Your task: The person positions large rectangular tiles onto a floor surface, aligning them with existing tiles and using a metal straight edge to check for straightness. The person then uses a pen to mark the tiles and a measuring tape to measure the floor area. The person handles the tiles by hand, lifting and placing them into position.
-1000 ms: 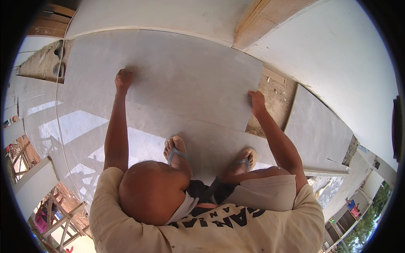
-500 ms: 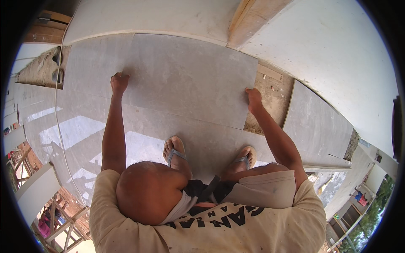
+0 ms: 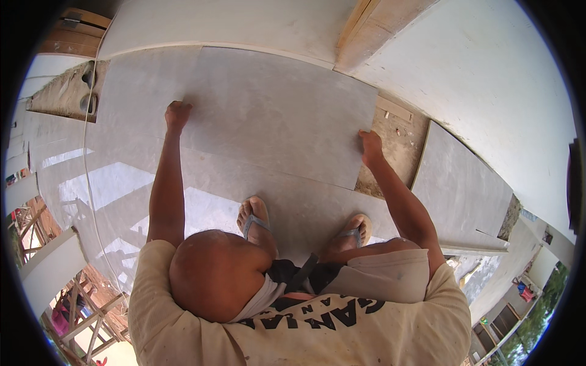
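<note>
A large grey floor tile [image 3: 278,113] lies across the floor in front of me. My left hand [image 3: 177,116] is closed at its left edge, by the seam with the neighbouring grey tile [image 3: 137,91]; its fingertips are hidden, so I cannot tell what they grip. At the opposite edge, my right hand [image 3: 370,148] has its fingers curled over the side of the tile, with the thumb along the top. Beside that hand a gap of bare rough ground [image 3: 397,131] shows.
Another grey tile [image 3: 458,177] lies beyond the gap on the right. White walls [image 3: 488,79] and a wooden door frame [image 3: 372,27] border the far side. At the left, a pale cable [image 3: 87,177] crosses the floor near an unpaved patch [image 3: 64,94]. My sandalled feet [image 3: 253,219] stand on laid tiles.
The view has shifted slightly. Both hands keep their places at the tile's edges, and the tile shows no clear movement against its neighbours.
</note>
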`<control>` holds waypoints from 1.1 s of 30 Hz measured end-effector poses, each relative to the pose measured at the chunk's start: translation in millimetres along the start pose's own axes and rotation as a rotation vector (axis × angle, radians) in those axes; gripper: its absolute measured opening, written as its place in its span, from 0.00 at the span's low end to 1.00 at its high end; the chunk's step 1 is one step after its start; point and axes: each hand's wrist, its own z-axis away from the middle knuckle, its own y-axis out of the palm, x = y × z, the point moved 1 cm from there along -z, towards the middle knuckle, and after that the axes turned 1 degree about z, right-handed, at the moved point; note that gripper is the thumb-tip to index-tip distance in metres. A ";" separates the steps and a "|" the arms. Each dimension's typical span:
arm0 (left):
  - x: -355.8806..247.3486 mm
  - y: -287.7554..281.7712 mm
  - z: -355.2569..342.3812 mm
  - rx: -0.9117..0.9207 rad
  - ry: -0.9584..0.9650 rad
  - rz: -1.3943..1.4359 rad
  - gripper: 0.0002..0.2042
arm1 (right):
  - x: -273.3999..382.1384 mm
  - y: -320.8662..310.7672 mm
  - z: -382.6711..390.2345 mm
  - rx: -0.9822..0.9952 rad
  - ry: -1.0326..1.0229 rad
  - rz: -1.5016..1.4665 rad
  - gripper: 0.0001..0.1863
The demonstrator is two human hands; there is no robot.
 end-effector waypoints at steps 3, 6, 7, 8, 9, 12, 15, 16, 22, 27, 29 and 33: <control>-6.8 0.0 4.2 0.018 -0.066 0.077 0.14 | -7.9 -5.2 -10.5 -0.016 -0.060 0.014 0.13; -7.7 -0.8 -2.5 0.060 -0.073 0.067 0.14 | -18.3 -17.7 -29.5 -0.002 -0.079 0.007 0.11; -2.6 -2.6 -5.4 0.069 -0.047 0.051 0.14 | -20.1 -14.8 -27.9 0.012 -0.070 0.005 0.10; 3.1 -4.1 -6.6 0.080 -0.020 0.035 0.14 | -22.1 -11.1 -26.8 0.015 -0.057 0.001 0.10; 7.1 -5.9 -2.9 0.077 -0.072 0.069 0.15 | -18.3 -6.4 -21.0 0.013 -0.044 -0.003 0.10; 3.2 -6.2 -0.7 0.064 -0.152 0.144 0.16 | -15.7 -9.5 -20.4 0.035 -0.029 -0.025 0.10; 5.3 -6.8 -0.1 0.068 -0.159 0.091 0.17 | -13.3 -6.9 -15.5 0.039 -0.024 -0.029 0.12; -1.4 -5.7 -1.5 0.102 -0.163 0.065 0.16 | -14.2 -9.6 -17.3 0.031 -0.027 -0.037 0.13; 7.4 3.3 3.3 0.047 -0.225 0.192 0.18 | -10.5 -1.6 -11.9 -0.062 0.018 0.020 0.15; 15.9 18.4 -1.9 0.025 -0.238 0.331 0.18 | -15.4 -9.4 -24.2 -0.053 -0.007 -0.002 0.14; 17.7 20.0 -0.5 0.010 -0.246 0.369 0.18 | -16.0 -8.4 -19.1 -0.036 -0.008 -0.044 0.14; 10.8 17.3 7.3 -0.094 -0.186 0.276 0.20 | -8.3 -3.4 -1.7 -0.089 -0.029 0.007 0.15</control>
